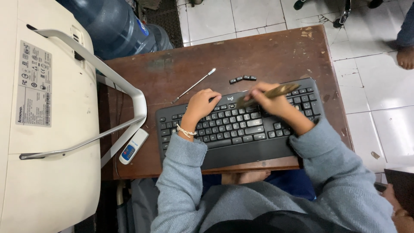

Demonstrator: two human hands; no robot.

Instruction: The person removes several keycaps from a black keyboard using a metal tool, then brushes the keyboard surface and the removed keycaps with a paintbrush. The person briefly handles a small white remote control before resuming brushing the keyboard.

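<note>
Right grip (271, 101) closed on brush (267, 95), angled across keyboard (241, 125); left hand (202, 105) curled, holding nothing, steadies keyboard's top edge on bench (267, 51).

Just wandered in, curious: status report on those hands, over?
Left hand flat on black computer keyboard. Right hand gripping blurred brown brush over keys. Loose black keycaps, thin metal tool lying beyond, clear of hands.

Loose black keycaps (243, 79) and a thin metal pick (194, 85) lie on the brown bench (276, 51). A white-blue device (133, 146) rests near the left edge. A blue water jug (113, 26) stands behind the bench.
</note>
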